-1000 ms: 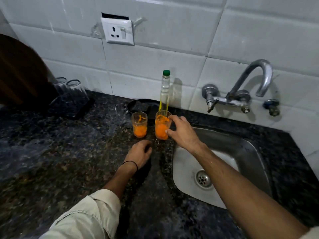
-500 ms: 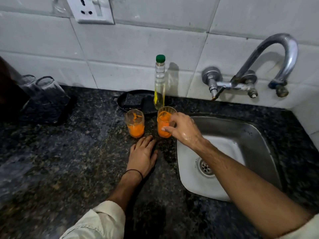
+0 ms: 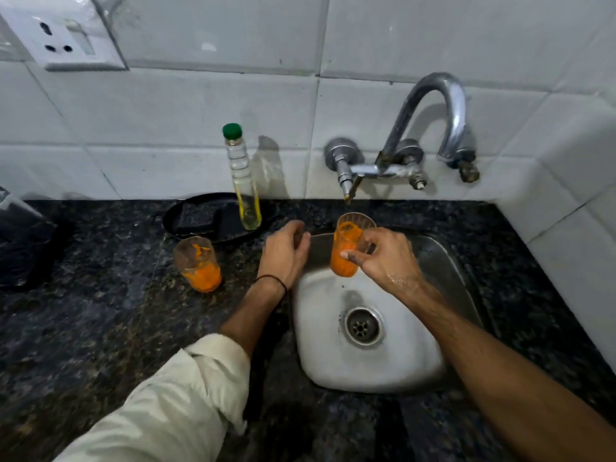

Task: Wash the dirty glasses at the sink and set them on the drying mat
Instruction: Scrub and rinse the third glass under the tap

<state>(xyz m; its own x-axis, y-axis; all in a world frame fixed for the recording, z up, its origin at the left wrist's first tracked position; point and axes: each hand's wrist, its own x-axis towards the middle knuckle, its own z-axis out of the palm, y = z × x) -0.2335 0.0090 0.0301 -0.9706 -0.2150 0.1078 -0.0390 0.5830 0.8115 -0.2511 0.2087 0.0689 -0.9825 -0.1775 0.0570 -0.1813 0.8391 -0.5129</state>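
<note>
1. Head view, my right hand: my right hand [image 3: 383,258] pinches a dirty glass [image 3: 346,248] between thumb and fingers, clamped on its side wall. The glass is off the counter, over the back left part of the steel sink [image 3: 366,361], nearly upright with a slight lean. Orange residue coats its lower half and streaks its inside. Its rim sits just below the short side spout [image 3: 348,191] of the wall tap [image 3: 433,105].
2. Head view, my left hand: my left hand [image 3: 286,251] holds nothing. Its fingers are loosely curled and it rests at the sink's left edge, close to the held glass but apart from my right hand. A thin black band [image 3: 273,281] circles the wrist, and a pale rolled sleeve [image 3: 173,405] covers the forearm.
3. Head view, the counter: the second dirty glass [image 3: 198,265] stands upright on the dark speckled countertop [image 3: 83,328], left of my left hand, with orange pulp in its bottom.
4. Head view, behind: a slim bottle with a green cap [image 3: 243,181] stands against the tiled wall, just beside a black dish [image 3: 180,230] holding a dark sponge [image 3: 198,216].
5. Head view, far left: a dark shape [image 3: 23,248] lies on the counter at the frame's edge, possibly the drying mat, though it is too blurred to tell.
</note>
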